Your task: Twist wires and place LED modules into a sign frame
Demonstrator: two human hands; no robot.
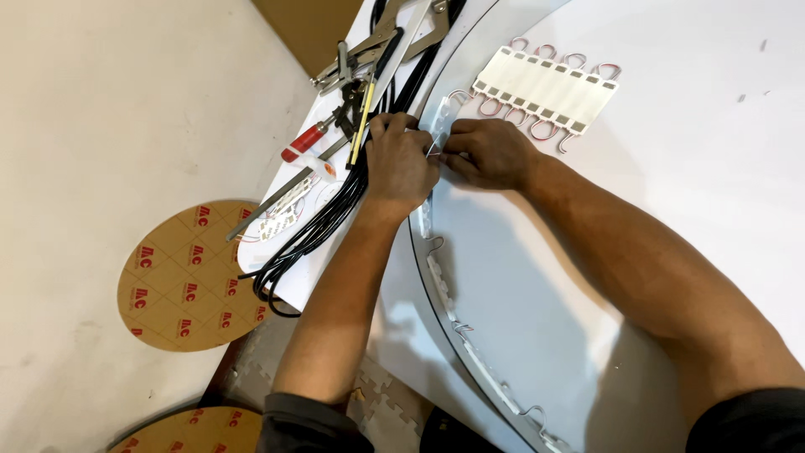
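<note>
Just above the middle of the frame, the left hand point(401, 159) and the right hand point(488, 153) meet, fingers curled shut and pinching between them a small white light module point(442, 117) with its thin wire. The module sits against the inner wall of the curved metal rim point(436, 294), so both hands seem to press in from either side to steady it there. How tightly the fingertips close cannot be told, as the knuckles hide them.

Along the same rim, running toward the lower right of the frame, more small modules point(444, 289) already sit in a row, linked by looping wires. At upper right, on the white panel point(671, 168), lies a spare strip of modules point(545, 88) with red and white wire loops, close at hand.

To the left of the hands, a bundle of black cables point(327, 222) runs diagonally and crowds the left wrist. Beyond it lie a red-handled tool point(306, 141), metal pliers point(369, 50) and a flat metal ruler point(281, 197). At lower left, a brown printed disc point(180, 277) rests on the floor.
</note>
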